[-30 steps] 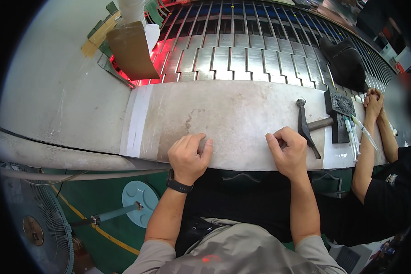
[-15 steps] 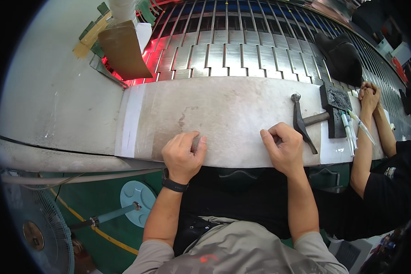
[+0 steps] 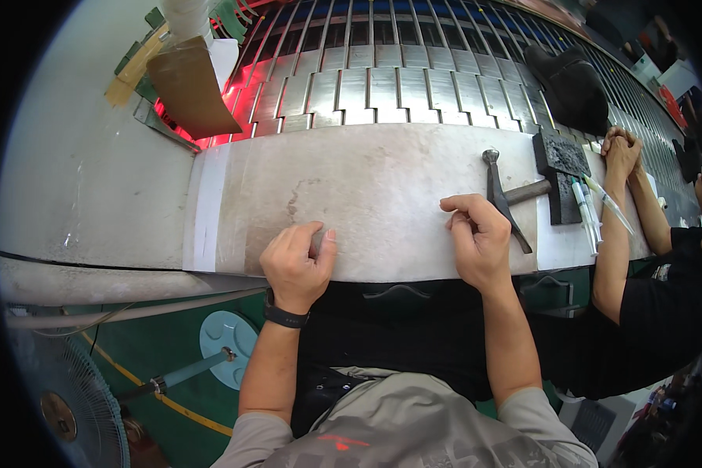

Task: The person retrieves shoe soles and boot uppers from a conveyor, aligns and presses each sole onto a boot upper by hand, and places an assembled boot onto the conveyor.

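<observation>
My left hand (image 3: 295, 267), with a dark band on its wrist, rests at the front edge of the pale worktop (image 3: 366, 187). Its fingers are curled in beside the thumb, and I see nothing held in them. My right hand (image 3: 480, 242) is over the front edge further right. Its index finger reaches out to the left, apart from the thumb, and the hand holds nothing. Just beyond it lies a hammer (image 3: 503, 204) with a dark metal head and a worn handle pointing right. The hammer is nearest to my right hand, which does not grip it.
Dark blocks (image 3: 561, 154) and several syringes (image 3: 586, 214) lie right of the hammer. A co-worker's clasped hands (image 3: 621, 148) rest beyond them. A metal slatted conveyor (image 3: 366, 86) runs behind, carrying a black shoe-like form (image 3: 571, 87). A cardboard flap (image 3: 191, 90) hangs at left; a fan (image 3: 62, 405) stands below.
The whole view has shifted slightly, so the bench appears further left. My right index finger has straightened away from the thumb. My left hand keeps its curled pose, and the hammer stays in place.
</observation>
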A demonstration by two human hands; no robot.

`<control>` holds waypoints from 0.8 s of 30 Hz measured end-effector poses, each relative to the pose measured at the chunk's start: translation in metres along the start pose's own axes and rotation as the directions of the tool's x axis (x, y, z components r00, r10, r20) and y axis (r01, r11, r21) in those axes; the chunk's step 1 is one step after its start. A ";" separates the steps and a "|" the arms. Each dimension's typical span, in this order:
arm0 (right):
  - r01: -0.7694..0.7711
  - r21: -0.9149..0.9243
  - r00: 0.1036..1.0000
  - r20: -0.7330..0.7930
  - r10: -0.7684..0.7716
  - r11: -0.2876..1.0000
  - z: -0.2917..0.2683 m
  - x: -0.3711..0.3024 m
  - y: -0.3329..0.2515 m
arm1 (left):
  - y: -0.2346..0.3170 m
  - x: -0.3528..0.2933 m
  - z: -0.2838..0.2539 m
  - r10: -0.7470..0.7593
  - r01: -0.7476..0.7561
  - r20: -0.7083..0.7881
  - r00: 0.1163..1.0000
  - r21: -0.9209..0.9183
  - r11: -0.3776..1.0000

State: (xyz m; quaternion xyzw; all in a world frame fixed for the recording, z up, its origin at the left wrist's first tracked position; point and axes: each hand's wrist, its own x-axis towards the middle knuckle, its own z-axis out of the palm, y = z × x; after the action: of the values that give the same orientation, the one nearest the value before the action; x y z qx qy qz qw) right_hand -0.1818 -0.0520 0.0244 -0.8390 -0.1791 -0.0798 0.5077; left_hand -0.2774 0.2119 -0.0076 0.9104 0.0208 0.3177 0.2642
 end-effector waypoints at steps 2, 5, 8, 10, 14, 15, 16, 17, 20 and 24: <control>0.144 0.130 0.990 -0.013 -0.143 0.981 0.002 0.000 0.012 | 0.000 0.001 0.000 0.002 -0.002 0.007 1.000 -0.014 1.000; 0.157 0.128 0.986 0.042 -0.164 0.979 0.000 -0.002 0.020 | 0.000 0.002 0.000 0.016 -0.016 -0.003 1.000 -0.011 1.000; 0.115 0.191 0.993 0.015 -0.120 0.975 0.001 -0.003 0.021 | -0.001 0.001 0.000 0.012 -0.012 -0.001 1.000 -0.011 1.000; 0.064 0.195 0.996 0.052 -0.076 0.979 -0.001 -0.004 0.019 | -0.002 0.001 0.000 0.001 -0.001 -0.010 1.000 0.015 1.000; 0.013 0.128 0.993 0.117 -0.028 0.992 -0.004 -0.003 0.016 | -0.002 0.001 0.000 -0.010 0.010 -0.002 1.000 0.008 1.000; 0.012 0.125 0.993 0.116 -0.026 0.992 -0.004 -0.002 0.014 | -0.003 0.001 0.000 -0.011 0.011 -0.003 1.000 0.010 1.000; 0.017 0.118 0.992 0.121 -0.031 0.993 -0.004 -0.002 0.013 | -0.003 0.001 0.000 -0.011 0.011 -0.003 1.000 0.011 1.000; 0.021 0.111 0.991 0.126 -0.036 0.994 -0.004 -0.002 0.011 | -0.003 0.001 0.000 -0.011 0.011 -0.002 1.000 0.007 1.000; 0.039 0.124 0.991 0.121 -0.054 0.991 -0.002 0.000 0.011 | -0.004 0.001 -0.001 -0.015 0.015 0.005 1.000 0.009 1.000; 0.050 0.106 0.991 0.116 -0.062 0.993 0.000 0.000 0.010 | -0.006 0.001 0.001 -0.013 0.013 -0.002 1.000 -0.003 1.000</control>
State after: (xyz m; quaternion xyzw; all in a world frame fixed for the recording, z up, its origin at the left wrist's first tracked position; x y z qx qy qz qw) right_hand -0.1784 -0.0565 0.0160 -0.8096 -0.2364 -0.0347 0.5361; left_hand -0.2755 0.2167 -0.0101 0.9095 0.0265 0.3172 0.2674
